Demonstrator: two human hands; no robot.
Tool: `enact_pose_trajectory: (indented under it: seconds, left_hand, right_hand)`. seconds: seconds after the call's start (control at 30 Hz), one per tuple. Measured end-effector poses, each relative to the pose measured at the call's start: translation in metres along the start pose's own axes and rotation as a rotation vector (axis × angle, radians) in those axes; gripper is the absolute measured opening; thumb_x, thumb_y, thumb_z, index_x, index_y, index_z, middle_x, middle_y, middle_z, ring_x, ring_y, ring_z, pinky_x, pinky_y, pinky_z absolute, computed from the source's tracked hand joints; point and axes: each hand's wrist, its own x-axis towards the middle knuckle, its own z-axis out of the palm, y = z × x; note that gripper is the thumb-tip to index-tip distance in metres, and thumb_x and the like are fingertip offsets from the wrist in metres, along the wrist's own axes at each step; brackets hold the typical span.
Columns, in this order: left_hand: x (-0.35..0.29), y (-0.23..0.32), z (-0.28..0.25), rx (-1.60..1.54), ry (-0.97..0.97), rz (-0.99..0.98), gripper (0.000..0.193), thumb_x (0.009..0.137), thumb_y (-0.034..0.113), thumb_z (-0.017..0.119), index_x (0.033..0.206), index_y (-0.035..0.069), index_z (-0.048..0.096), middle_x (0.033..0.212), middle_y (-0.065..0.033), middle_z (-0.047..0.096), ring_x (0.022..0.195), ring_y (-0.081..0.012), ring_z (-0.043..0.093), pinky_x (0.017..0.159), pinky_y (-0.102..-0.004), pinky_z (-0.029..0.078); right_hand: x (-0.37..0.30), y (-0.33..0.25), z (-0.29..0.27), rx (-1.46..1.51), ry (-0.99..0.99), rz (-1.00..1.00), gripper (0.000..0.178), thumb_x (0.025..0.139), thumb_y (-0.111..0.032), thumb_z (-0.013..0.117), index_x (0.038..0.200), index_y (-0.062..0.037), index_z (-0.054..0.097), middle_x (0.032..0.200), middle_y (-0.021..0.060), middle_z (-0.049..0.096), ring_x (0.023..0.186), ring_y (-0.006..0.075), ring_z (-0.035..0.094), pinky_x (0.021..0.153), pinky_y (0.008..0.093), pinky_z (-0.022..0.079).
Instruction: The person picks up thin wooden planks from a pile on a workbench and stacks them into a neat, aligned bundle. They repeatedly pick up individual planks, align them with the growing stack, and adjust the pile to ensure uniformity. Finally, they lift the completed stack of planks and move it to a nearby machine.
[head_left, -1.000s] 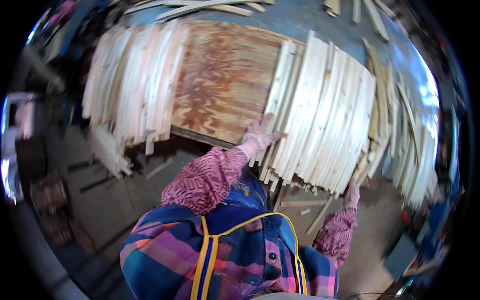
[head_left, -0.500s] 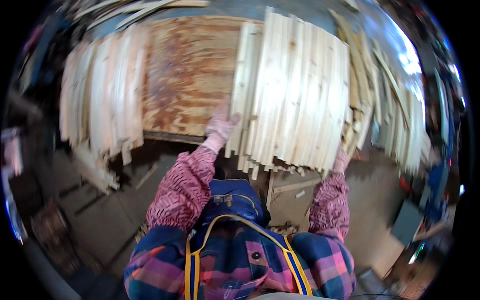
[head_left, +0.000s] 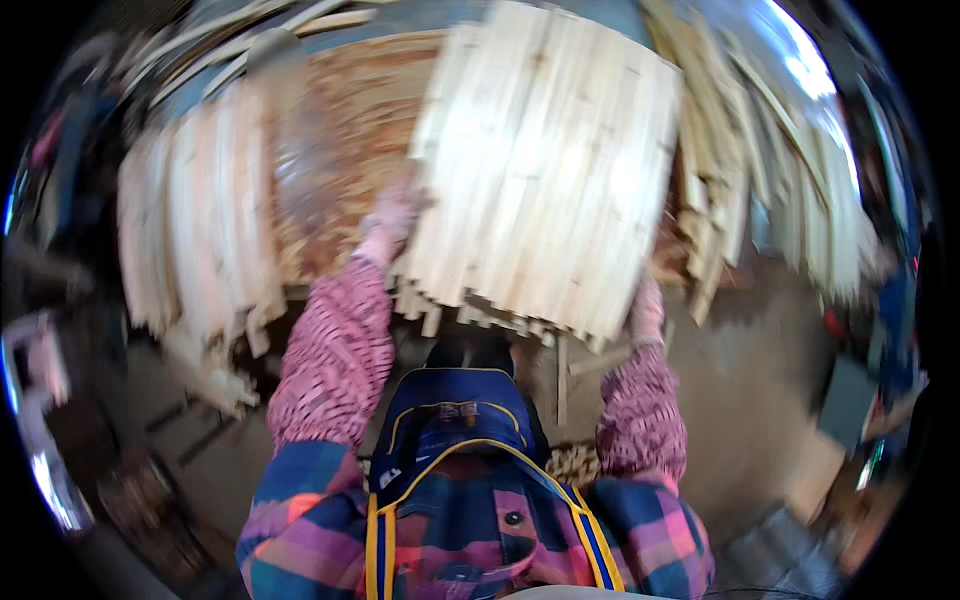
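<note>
A wide row of pale wooden strips (head_left: 540, 170) lies side by side on a plywood board (head_left: 350, 110), slightly slanted, its near ends uneven. My left hand (head_left: 393, 205), in a light glove, is against the row's left edge, its fingers pointing away from me and smeared by motion. At the near right corner, my right hand (head_left: 648, 305) grips the opposite edge; its fingers are partly hidden beside the wood. Between them the two hands clasp the row. Pink patterned sleeves cover both forearms.
Another batch of strips (head_left: 205, 200) occupies the board's left side. Loose wooden slats (head_left: 715, 150) lie along the right, with more strips (head_left: 825, 220) beyond. Long offcuts (head_left: 250, 40) are at the far left. A grey-green box (head_left: 848, 402) stands at the lower right.
The row of strips has slid left with both hands and now tilts slightly. The gap among its left strips has closed, and bare board shows at its right.
</note>
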Motion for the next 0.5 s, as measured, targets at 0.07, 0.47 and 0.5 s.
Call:
enact_pose_trajectory:
  seconds: [0.07, 0.47, 0.5]
  left_hand:
    - [-0.008, 0.003, 0.006, 0.588, 0.076, 0.076, 0.073, 0.098, 0.045, 0.062, 0.159, 0.014, 0.037, 0.161, -0.0135, 0.041, 0.147, -0.031, 0.04, 0.123, -0.0406, 0.029]
    - [-0.089, -0.008, 0.023, 0.6, 0.078, -0.082, 0.105, 0.087, 0.088, 0.033, 0.161, 0.015, 0.029, 0.161, -0.0288, 0.032, 0.147, -0.0469, 0.032, 0.122, -0.0496, 0.025]
    - [-0.097, -0.007, 0.026, 0.61, 0.044, -0.155, 0.102, 0.088, 0.087, 0.033, 0.162, 0.017, 0.029, 0.161, -0.0285, 0.031, 0.148, -0.0461, 0.031, 0.122, -0.049, 0.026]
  right_hand:
    - [-0.002, 0.005, 0.003, 0.582, -0.1, 0.25, 0.044, 0.107, -0.021, 0.044, 0.145, -0.0014, 0.049, 0.137, 0.0125, 0.063, 0.125, 0.0262, 0.061, 0.108, 0.0389, 0.049]
    - [0.032, 0.066, -0.045, -0.182, -0.116, -0.058, 0.041, 0.108, -0.022, 0.043, 0.144, -0.0035, 0.05, 0.135, 0.0141, 0.064, 0.114, 0.0248, 0.067, 0.093, 0.0373, 0.059]
    - [0.028, 0.066, -0.047, -0.174, -0.122, -0.034, 0.041, 0.108, -0.022, 0.043, 0.144, -0.0035, 0.05, 0.135, 0.0141, 0.064, 0.114, 0.0247, 0.067, 0.093, 0.0372, 0.059]
